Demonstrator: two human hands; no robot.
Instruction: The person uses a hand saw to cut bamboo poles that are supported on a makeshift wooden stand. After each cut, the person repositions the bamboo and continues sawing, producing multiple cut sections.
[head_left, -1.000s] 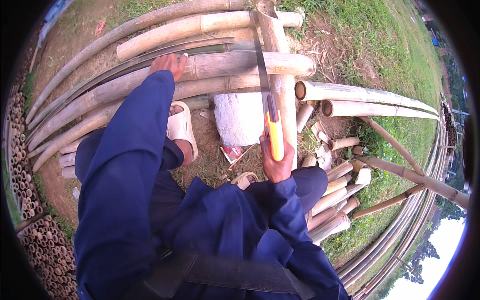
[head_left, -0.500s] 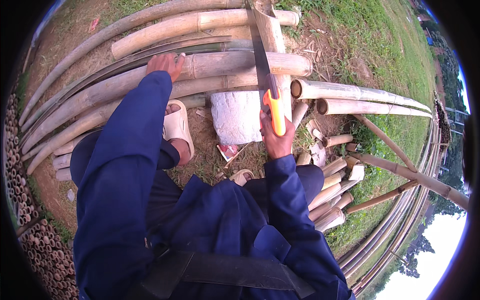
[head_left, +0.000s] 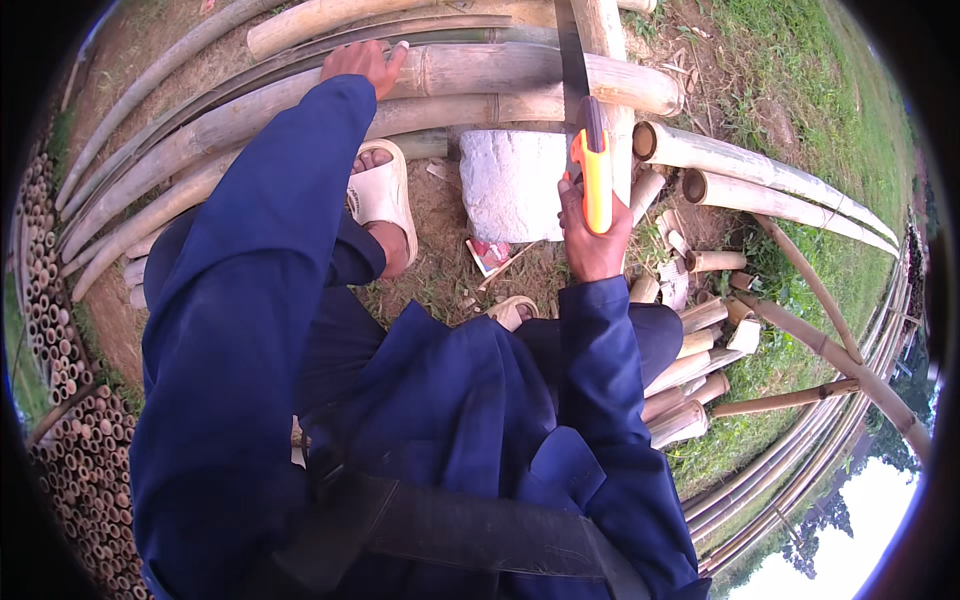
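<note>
My left hand [head_left: 365, 66] presses down on a thick bamboo pole [head_left: 480, 70], its fingers curled over the far side. In my right hand [head_left: 597, 230] is a handsaw [head_left: 594, 170] with an orange and dark handle. Its dark blade [head_left: 573, 60] runs away from me across the pole, a little short of the pole's right end; contact between teeth and bamboo cannot be made out. Under that end lies an upright-running bamboo piece [head_left: 620, 150]. A pale stone block [head_left: 513, 185] sits just left of my right hand.
Other long bamboo poles [head_left: 330, 18] lie beyond and beside this one. Two more poles [head_left: 770, 178] reach off to the right. Short cut bamboo pieces [head_left: 690, 385] are heaped by my right knee. A bamboo frame [head_left: 835, 355] stands right; stacked bamboo [head_left: 90, 470] lies left. My sandalled foot [head_left: 385, 205] is near the stone.
The whole view has shifted, so the scene sits higher and farther right. Both hands keep nearly the same places on the pole and the saw.
</note>
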